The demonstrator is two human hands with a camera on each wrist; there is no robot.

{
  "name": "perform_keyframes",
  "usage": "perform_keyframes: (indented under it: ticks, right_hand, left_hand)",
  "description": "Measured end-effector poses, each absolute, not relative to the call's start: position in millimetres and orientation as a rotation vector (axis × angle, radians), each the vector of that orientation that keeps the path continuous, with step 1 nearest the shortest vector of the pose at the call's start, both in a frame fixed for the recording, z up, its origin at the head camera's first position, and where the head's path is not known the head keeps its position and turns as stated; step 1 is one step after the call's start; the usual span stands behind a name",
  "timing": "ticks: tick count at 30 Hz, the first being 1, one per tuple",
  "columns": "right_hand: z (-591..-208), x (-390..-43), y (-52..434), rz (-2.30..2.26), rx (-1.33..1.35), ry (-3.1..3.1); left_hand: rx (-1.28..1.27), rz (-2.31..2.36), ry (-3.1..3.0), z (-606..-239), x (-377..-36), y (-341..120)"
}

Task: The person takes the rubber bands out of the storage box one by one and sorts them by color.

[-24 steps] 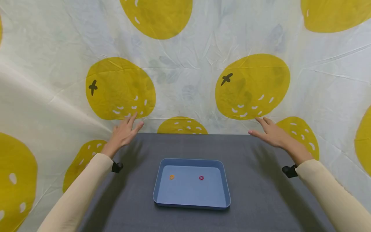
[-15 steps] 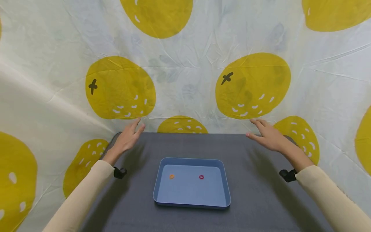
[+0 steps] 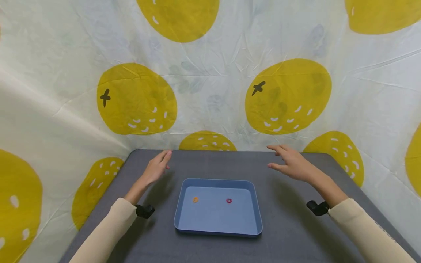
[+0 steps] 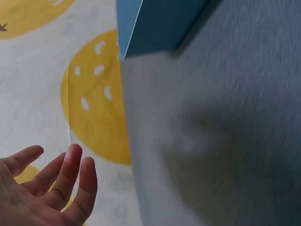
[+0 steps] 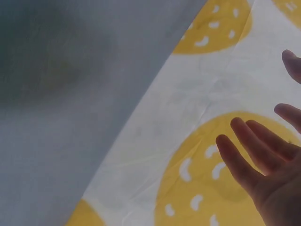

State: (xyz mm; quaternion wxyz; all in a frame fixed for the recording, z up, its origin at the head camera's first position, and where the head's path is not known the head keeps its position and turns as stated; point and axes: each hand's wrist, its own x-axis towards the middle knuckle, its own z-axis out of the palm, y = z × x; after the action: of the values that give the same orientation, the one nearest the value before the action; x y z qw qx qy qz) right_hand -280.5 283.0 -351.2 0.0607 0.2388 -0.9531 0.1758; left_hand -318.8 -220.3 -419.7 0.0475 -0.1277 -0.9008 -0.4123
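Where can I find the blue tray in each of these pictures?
Head: the blue tray sits whole, low in the middle.
Left wrist: only a part of it, cut off by the top edge, near the middle.
Right wrist: not in it.
Shared landmark: the white cloth with big yellow shapes, in all three.

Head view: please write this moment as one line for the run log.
left hand: empty, above table | right hand: empty, above table | tray: on table | orange ring, pink ring: inside tray, apart

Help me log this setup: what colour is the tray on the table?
The tray is a plain, muted blue; the head view shows it best.
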Motion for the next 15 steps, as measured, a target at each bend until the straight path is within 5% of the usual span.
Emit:
perform_keyframes:
  ticks: [15]
  right_hand:
    - [-378.9, -266.6, 232.9, 0.557, 0.933, -2.873]
  left_hand:
    - [-0.246, -1.505, -2.692, -455.9, -300.3, -187.5]
